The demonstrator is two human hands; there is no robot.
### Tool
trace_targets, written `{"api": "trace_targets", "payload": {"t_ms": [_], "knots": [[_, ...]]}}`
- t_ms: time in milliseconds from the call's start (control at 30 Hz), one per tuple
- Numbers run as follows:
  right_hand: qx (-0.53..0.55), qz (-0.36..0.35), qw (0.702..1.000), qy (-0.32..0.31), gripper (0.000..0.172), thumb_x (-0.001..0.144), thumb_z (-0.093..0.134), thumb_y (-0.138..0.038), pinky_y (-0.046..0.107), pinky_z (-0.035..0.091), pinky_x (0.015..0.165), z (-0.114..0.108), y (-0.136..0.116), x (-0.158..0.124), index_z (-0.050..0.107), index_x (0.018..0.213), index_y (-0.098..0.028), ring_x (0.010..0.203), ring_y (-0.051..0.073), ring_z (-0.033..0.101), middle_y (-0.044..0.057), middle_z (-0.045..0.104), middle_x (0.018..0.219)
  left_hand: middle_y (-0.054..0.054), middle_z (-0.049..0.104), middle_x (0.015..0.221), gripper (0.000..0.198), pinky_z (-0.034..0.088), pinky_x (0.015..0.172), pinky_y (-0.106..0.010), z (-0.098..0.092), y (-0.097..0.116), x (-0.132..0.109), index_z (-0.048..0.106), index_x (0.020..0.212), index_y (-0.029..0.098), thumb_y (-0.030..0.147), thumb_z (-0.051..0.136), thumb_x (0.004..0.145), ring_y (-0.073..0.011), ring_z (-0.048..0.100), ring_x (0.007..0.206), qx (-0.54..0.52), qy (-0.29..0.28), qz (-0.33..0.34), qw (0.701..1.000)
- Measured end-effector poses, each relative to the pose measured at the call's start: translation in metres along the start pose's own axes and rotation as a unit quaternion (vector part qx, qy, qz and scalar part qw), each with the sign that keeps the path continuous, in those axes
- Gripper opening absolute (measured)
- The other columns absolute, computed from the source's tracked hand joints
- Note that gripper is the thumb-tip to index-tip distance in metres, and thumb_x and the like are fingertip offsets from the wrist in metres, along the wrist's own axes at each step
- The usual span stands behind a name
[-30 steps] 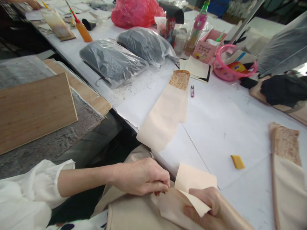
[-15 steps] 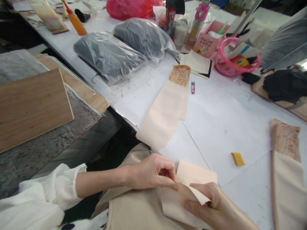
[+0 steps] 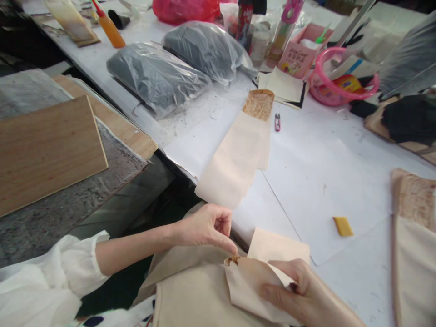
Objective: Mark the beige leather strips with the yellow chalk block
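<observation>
My right hand (image 3: 296, 288) grips a folded beige leather piece (image 3: 250, 281) between thumb and fingers over my lap. Its far end has a small brown stained, ragged-looking edge. Just above that edge is my left hand (image 3: 207, 229), its thumb stretched out and apart from the curled fingers, with nothing visible in it. Behind the held piece, a flat beige piece (image 3: 279, 247) lies at the table's edge. Further up the table rests a fanned stack of beige strips (image 3: 235, 154) with brown, glue-like ends.
On the white table (image 3: 306, 181) are pink thread snips (image 3: 277, 122), a yellow block (image 3: 343, 226) and another strip stack (image 3: 413, 254) at right. Bagged grey bundles (image 3: 156, 77), a pink basket (image 3: 344, 81) and an orange bottle (image 3: 111, 29) stand farther back. Wooden boards (image 3: 51, 154) lie left.
My left hand has let go of the leather piece's end and moved up and left, uncovering the brown edge. My right hand keeps its grip. The view has shifted slightly.
</observation>
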State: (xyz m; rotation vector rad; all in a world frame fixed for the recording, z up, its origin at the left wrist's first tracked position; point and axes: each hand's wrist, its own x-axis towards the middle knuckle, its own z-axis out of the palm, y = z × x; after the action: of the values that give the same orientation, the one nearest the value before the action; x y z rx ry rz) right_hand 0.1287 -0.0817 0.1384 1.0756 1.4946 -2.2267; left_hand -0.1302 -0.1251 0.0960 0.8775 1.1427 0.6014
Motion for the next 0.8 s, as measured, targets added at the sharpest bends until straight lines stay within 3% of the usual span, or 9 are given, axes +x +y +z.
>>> {"api": "trace_targets", "payload": {"t_ms": [67,133,300,500,800], "knots": [[-0.017,0.003,1.0,0.011,0.039,0.087,0.06,-0.053,0.022,0.019,0.05,0.002,-0.001,0.003,0.051,0.076,-0.016,0.06,0.009,0.028,-0.005,0.035,0.066,0.006,0.053,0.061,0.053,0.03,0.046,-0.017,0.011,-0.004,0.004,0.056,0.077,0.014,0.042,0.092,0.049,-0.0067,0.044,0.054,-0.006,-0.028,-0.001,1.0],[-0.036,0.003,0.999,0.018,0.039,0.088,0.058,-0.053,0.022,0.018,0.05,0.004,-0.001,0.004,0.05,0.075,-0.017,0.06,0.009,0.027,-0.005,0.033,0.066,0.006,0.054,0.062,0.05,0.029,0.046,-0.017,0.019,-0.006,0.006,0.058,0.076,0.014,0.043,0.091,0.052,-0.0069,0.043,0.055,0.011,-0.072,0.001,0.997],[-0.09,0.0,0.995,0.04,0.038,0.089,0.057,-0.046,0.023,0.018,0.049,0.008,-0.003,0.004,0.042,0.067,-0.019,0.06,0.009,0.026,-0.005,0.031,0.065,0.004,0.054,0.061,0.033,0.03,0.047,-0.017,0.018,-0.002,-0.003,0.061,0.069,0.013,0.042,0.074,0.08,-0.0066,0.043,0.055,0.106,-0.133,0.051,0.984],[-0.143,-0.007,0.99,-0.016,0.04,0.089,0.056,-0.043,0.022,0.02,0.048,0.008,0.0,0.008,0.035,0.064,-0.02,0.058,0.008,0.028,-0.006,0.03,0.063,-0.001,0.065,0.074,0.016,0.04,0.063,-0.018,0.008,0.005,-0.021,0.064,0.079,0.015,0.027,0.064,0.09,-0.0113,0.06,0.07,0.205,-0.15,0.106,0.961],[-0.161,0.003,0.987,-0.004,0.04,0.088,0.054,-0.041,0.024,0.02,0.047,0.014,0.002,0.008,0.032,0.062,-0.021,0.055,0.008,0.026,-0.006,0.027,0.061,-0.003,0.067,0.08,0.012,0.042,0.066,-0.018,0.005,0.011,-0.033,0.064,0.089,0.016,0.024,0.056,0.094,-0.0124,0.061,0.074,0.246,-0.175,0.104,0.948]]}}
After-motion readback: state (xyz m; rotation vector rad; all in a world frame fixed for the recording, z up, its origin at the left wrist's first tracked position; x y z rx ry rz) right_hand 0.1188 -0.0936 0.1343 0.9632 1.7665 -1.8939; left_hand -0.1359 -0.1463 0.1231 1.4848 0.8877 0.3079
